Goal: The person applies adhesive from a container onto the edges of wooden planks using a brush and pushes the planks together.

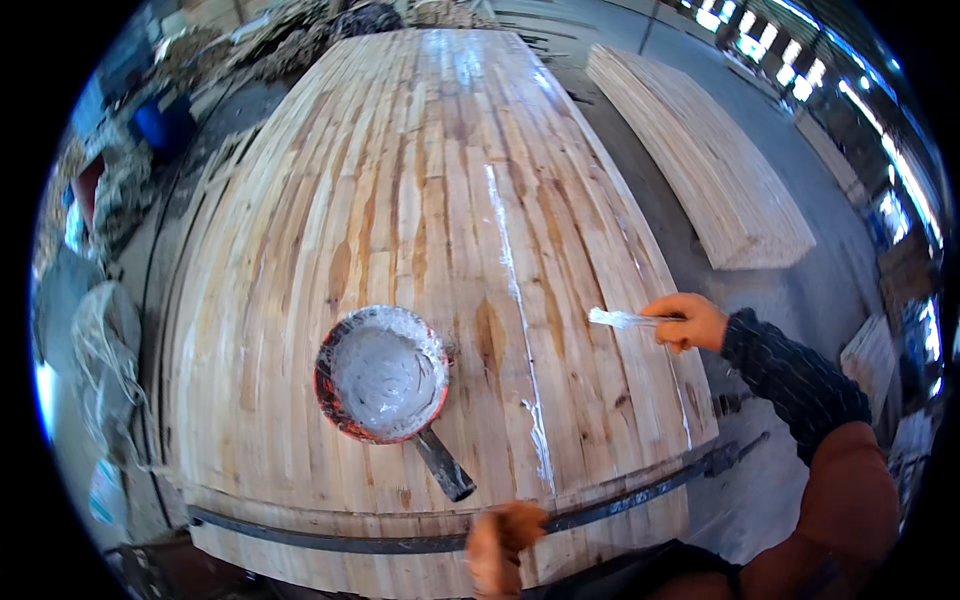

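Note:
Over the right side of the wooden panel (290,290), my right hand (690,323) is closed around a small brush (628,319) whose bristles are coated white and point left. A long streak of white paste (522,310) runs lengthwise along the boards, left of the brush. To the left of that streak stands a red-rimmed pan (322,385) smeared with white paste (385,372), its dark handle pointing toward me. My left hand (505,548) is low at the panel's near edge, beyond the handle's end; motion blur hides how its fingers lie.
A dark metal bar (400,545) crosses the near end of the panel. On the floor at right lies a long stack of wood strips (715,170). A blue bin (163,125) and pale sacks (103,345) stand at left; scrap wood is piled at the back.

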Available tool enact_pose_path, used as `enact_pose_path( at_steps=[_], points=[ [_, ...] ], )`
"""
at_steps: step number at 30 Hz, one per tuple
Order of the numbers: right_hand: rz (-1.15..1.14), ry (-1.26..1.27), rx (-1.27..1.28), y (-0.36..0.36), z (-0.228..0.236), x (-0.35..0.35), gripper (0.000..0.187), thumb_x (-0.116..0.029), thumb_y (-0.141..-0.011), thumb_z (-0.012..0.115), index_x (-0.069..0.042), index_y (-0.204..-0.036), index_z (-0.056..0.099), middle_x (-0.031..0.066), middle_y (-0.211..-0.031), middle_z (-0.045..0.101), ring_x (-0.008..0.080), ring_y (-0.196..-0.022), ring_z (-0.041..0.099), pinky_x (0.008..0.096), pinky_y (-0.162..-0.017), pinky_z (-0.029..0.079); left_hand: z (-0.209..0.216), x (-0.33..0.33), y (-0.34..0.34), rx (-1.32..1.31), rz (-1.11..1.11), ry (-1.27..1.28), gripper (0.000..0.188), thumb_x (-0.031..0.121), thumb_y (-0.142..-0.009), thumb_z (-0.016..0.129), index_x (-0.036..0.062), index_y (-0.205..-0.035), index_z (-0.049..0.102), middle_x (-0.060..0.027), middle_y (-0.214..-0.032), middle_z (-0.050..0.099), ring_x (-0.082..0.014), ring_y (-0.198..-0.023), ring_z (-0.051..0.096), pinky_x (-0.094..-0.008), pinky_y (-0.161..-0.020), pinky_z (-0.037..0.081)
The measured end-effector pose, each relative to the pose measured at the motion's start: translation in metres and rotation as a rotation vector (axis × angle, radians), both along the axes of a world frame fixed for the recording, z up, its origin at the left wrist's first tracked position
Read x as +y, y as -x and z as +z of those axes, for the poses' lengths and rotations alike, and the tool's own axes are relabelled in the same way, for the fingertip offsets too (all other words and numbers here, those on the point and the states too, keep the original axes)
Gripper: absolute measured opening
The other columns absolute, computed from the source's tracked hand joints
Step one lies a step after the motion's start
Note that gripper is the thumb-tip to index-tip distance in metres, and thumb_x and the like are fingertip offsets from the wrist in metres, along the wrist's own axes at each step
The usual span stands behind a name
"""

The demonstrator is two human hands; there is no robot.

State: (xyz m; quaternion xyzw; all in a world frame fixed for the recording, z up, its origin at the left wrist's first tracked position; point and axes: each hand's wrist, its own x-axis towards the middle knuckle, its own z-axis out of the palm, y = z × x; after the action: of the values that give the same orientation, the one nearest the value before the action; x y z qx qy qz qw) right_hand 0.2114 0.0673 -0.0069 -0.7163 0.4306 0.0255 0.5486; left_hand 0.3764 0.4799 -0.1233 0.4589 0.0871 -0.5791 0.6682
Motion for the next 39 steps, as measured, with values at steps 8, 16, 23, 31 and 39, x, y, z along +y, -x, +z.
enact_pose_path(
  at_steps=[8, 16, 23, 31, 39],
  points=[
    [-0.419, -0.005, -0.189, 0.226, 0.044, 0.064, 0.036, -0.018, -0.097, 0.061, -0.002, -0.130, 0.062, 0.0065, -0.084, 0.068, 0.0095, -0.057, 0.056, 0.0264, -0.052, 0.045, 0.011, -0.072, -0.072, 0.436, 0.228, 0.299, 0.045, 0.049, -0.092, 0.066, 0.0132, -0.119, 0.066, -0.0071, -0.120, 0.070, -0.0276, -0.114, 0.065, -0.0409, -0.078, 0.061],
    [-0.654, 0.087, -0.260, 0.486, 0.043, 0.071, 0.034, -0.025, -0.102, 0.057, -0.003, -0.128, 0.063, 0.0048, -0.076, 0.064, 0.0085, -0.050, 0.050, 0.0261, -0.047, 0.041, 0.053, -0.095, 0.093, 0.139, 0.127, 0.087, 0.027, 0.030, -0.097, 0.066, 0.0207, -0.122, 0.066, 0.0076, -0.092, 0.069, -0.0100, -0.077, 0.067, -0.0248, -0.056, 0.055],
    [-0.685, 0.029, -0.308, 0.548, 0.043, 0.061, 0.038, -0.029, -0.107, 0.047, -0.003, -0.129, 0.063, 0.0042, -0.072, 0.061, 0.0072, -0.050, 0.050, 0.0231, -0.046, 0.040, 0.111, -0.138, 0.306, -0.217, -0.044, 0.008, 0.049, 0.020, -0.094, 0.066, 0.0075, -0.140, 0.051, -0.0052, -0.100, 0.068, -0.0158, -0.081, 0.065, -0.0267, -0.064, 0.051],
    [-0.209, 0.269, -0.390, 0.498, 0.069, 0.010, 0.033, -0.021, -0.102, 0.052, -0.002, -0.127, 0.063, 0.0105, -0.081, 0.069, 0.0158, -0.066, 0.065, 0.0319, -0.057, 0.052, 0.133, -0.225, 0.441, -0.514, -0.361, -0.017, 0.044, 0.021, -0.092, 0.067, 0.0011, -0.129, 0.054, -0.0073, -0.095, 0.069, -0.0161, -0.074, 0.066, -0.0292, -0.062, 0.050],
    [0.061, 1.101, 0.246, 0.579, 0.021, -0.149, 0.039, -0.016, -0.092, 0.064, -0.014, -0.131, 0.062, 0.0175, -0.098, 0.071, 0.0356, -0.081, 0.069, 0.0446, -0.068, 0.054, 0.135, -0.345, 0.585, -0.584, -0.524, -0.052, 0.021, 0.016, -0.089, 0.067, 0.0023, -0.104, 0.063, -0.0052, -0.085, 0.067, -0.0137, -0.069, 0.066, -0.0275, -0.059, 0.051]
  ],
)
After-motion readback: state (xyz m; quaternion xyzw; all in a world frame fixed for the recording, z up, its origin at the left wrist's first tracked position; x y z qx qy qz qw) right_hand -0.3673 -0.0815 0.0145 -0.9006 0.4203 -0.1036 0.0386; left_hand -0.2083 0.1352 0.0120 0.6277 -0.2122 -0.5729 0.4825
